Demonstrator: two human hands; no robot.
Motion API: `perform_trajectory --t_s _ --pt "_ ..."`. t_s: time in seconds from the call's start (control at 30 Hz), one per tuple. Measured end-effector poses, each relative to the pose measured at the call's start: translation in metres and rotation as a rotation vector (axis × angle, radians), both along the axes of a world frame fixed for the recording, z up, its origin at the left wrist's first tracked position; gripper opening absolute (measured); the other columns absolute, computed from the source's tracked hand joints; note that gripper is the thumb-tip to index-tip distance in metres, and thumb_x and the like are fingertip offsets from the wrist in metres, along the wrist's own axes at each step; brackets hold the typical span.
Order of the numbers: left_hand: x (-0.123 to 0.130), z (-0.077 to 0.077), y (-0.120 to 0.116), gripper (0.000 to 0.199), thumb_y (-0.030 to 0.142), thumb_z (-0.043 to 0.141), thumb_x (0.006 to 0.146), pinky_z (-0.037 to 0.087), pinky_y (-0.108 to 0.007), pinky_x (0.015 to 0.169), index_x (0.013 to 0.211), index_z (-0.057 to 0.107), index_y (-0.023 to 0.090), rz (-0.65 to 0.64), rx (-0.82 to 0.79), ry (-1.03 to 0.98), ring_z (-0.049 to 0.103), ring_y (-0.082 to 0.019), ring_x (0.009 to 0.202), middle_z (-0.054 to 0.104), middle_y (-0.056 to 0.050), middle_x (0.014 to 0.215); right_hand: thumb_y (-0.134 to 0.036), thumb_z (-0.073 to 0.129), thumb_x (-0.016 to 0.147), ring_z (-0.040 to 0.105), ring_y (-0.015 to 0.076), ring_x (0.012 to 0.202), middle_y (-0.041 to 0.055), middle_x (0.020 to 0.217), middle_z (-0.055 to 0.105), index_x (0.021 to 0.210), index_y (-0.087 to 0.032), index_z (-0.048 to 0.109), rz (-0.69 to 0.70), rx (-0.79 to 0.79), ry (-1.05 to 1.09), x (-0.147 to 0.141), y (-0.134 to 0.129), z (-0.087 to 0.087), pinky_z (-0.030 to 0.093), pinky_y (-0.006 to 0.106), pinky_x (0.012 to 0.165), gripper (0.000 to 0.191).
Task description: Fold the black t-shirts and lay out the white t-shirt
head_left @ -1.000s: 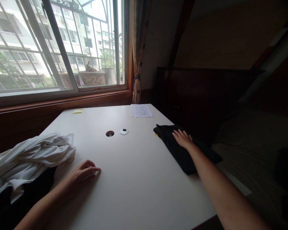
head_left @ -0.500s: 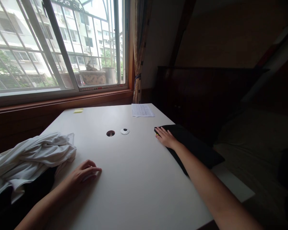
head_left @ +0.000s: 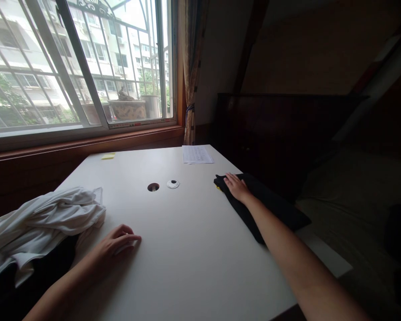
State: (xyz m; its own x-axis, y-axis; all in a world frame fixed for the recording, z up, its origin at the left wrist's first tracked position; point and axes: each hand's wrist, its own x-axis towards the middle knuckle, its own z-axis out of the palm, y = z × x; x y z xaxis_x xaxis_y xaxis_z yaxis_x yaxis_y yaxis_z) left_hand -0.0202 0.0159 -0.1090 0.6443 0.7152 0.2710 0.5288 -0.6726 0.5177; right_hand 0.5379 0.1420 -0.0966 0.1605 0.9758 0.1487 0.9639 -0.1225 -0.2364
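My right hand (head_left: 236, 187) lies flat on a folded black cloth (head_left: 270, 200) at the right edge of the white table (head_left: 180, 240). A bit of yellow shows at the cloth's near left corner. On the left, my left hand (head_left: 120, 240) rests on the tabletop with loosely curved fingers that are apart and hold nothing. Beyond its wrist, a crumpled white cloth (head_left: 53, 214) is heaped over something black (head_left: 53, 263) at the table's left side.
Printed sheets (head_left: 197, 154) lie at the far edge, and a yellow note (head_left: 108, 156) at the far left corner. Mid-table are a round hole (head_left: 153, 187) and a white round cover (head_left: 173, 183). A barred window (head_left: 120, 67) and a curtain (head_left: 190, 80) stand behind.
My right hand has slid slightly to the right and inward from the black cloth's corner, uncovering that corner. My left hand has stayed in place.
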Motion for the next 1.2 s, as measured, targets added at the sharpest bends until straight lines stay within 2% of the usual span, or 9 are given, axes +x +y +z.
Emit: perform_trajectory --t_s 0.1,0.2,0.3,0.4,0.5,0.67,0.83,1.07,1.2 --pt "0.001 0.001 0.000 0.026 0.029 0.056 0.098 0.057 -0.028 0.076 0.118 0.072 0.026 0.010 -0.008 -0.005 0.066 -0.018 0.086 0.065 -0.009 0.106 -0.049 0.006 0.105 0.012 0.0297 0.156 0.0115 0.168 0.022 0.160 -0.017 0.029 -0.193 0.055 -0.008 0.029 0.000 0.002 0.012 0.063 0.122 0.068" --pt "0.001 0.001 0.000 0.027 0.030 0.055 0.099 0.057 -0.028 0.077 0.119 0.072 0.026 0.006 -0.016 0.002 0.065 -0.018 0.087 0.065 -0.009 0.107 -0.056 0.018 0.103 0.020 0.0337 0.154 0.0148 0.166 0.027 0.157 -0.017 0.037 -0.333 -0.022 0.011 0.054 -0.004 -0.005 0.016 0.064 0.120 0.069" --pt "0.000 0.000 0.001 0.027 0.031 0.055 0.100 0.057 -0.027 0.077 0.121 0.071 0.026 0.003 -0.020 0.001 0.065 -0.018 0.087 0.064 -0.009 0.107 -0.060 0.023 0.101 0.025 0.0355 0.152 0.0154 0.164 0.030 0.154 -0.018 0.042 -0.342 -0.072 0.022 0.066 -0.007 -0.013 0.020 0.063 0.120 0.071" --pt "-0.001 0.000 0.001 0.027 0.031 0.053 0.100 0.057 -0.027 0.077 0.121 0.071 0.027 0.006 -0.020 0.009 0.065 -0.018 0.086 0.063 -0.008 0.108 -0.059 0.019 0.101 0.019 0.0349 0.154 0.0156 0.166 0.025 0.157 -0.015 0.037 -0.343 -0.044 0.009 0.062 -0.004 -0.013 0.015 0.062 0.121 0.073" --pt "-0.001 0.000 0.000 0.027 0.030 0.054 0.100 0.056 -0.027 0.079 0.122 0.070 0.029 0.011 -0.022 0.025 0.065 -0.018 0.089 0.062 -0.008 0.109 -0.056 0.017 0.103 0.015 0.0289 0.155 0.0121 0.168 0.021 0.158 -0.015 0.033 -0.268 0.010 -0.012 0.041 0.002 -0.008 0.012 0.056 0.124 0.071" --pt "0.000 0.000 0.001 0.028 0.029 0.053 0.101 0.056 -0.026 0.077 0.123 0.070 0.029 -0.001 -0.004 0.020 0.065 -0.018 0.087 0.062 -0.007 0.108 -0.058 0.018 0.103 0.013 0.0234 0.156 0.0068 0.169 0.019 0.159 -0.020 0.030 0.109 -0.051 -0.064 -0.013 0.001 -0.007 0.013 0.051 0.125 0.068" --pt "-0.001 -0.002 0.002 0.028 0.029 0.053 0.101 0.056 -0.026 0.077 0.123 0.069 0.029 -0.004 0.007 0.027 0.065 -0.018 0.087 0.062 -0.007 0.108 -0.060 0.027 0.101 0.011 0.0238 0.157 0.0074 0.169 0.017 0.162 -0.018 0.022 0.182 -0.110 -0.107 -0.039 -0.015 -0.011 0.007 0.048 0.126 0.074" --pt "-0.005 -0.007 0.003 0.027 0.029 0.052 0.102 0.056 -0.026 0.078 0.125 0.067 0.028 -0.023 0.009 0.048 0.065 -0.016 0.089 0.060 -0.007 0.111 -0.067 0.017 0.100 0.013 0.0221 0.156 0.0053 0.169 0.017 0.162 -0.019 0.020 0.245 -0.091 0.015 -0.021 -0.043 -0.017 0.008 0.047 0.127 0.079" --pt "-0.006 -0.007 0.002 0.028 0.027 0.052 0.102 0.056 -0.026 0.079 0.126 0.067 0.028 -0.023 0.022 0.050 0.064 -0.016 0.090 0.060 -0.008 0.111 -0.066 0.014 0.100 0.014 0.0218 0.156 0.0033 0.169 0.018 0.161 -0.021 0.025 0.076 -0.135 0.034 0.023 -0.044 -0.022 0.012 0.047 0.126 0.077"
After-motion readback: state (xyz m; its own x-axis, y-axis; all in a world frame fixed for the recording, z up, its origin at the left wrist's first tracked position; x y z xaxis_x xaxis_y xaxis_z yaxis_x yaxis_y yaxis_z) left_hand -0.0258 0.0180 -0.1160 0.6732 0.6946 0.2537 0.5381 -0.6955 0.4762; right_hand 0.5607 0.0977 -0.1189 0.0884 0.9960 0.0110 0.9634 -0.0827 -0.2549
